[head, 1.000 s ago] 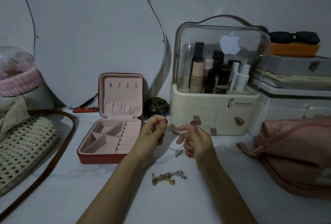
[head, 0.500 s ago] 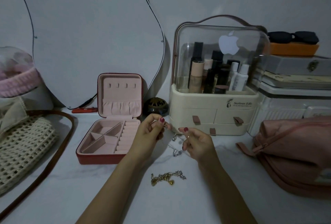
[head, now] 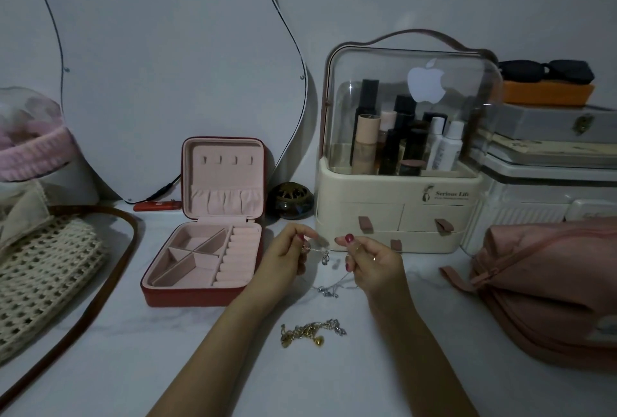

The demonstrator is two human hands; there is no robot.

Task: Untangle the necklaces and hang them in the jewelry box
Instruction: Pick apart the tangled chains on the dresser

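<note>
A thin silver necklace (head: 325,254) with a small pendant stretches between my two hands above the white tabletop; its loose end trails down to the table. My left hand (head: 283,258) pinches one end, my right hand (head: 372,258) pinches the other. A tangled heap of gold and silver chains (head: 312,332) lies on the table nearer to me. The red jewelry box (head: 203,296) stands open to the left of my hands, its pink lid upright with a row of small hooks and an elastic pocket, its tray compartments holding nothing.
A cream cosmetics organizer (head: 390,213) with a clear dome stands right behind my hands. A pink pouch (head: 547,286) lies at the right, a woven bag (head: 40,269) with a brown strap at the left. A small dark jar (head: 293,201) sits beside the box.
My hands have drawn apart, pulling the silver chain taut between them, and the pendant now hangs in the gap. The heap of chains has not moved.
</note>
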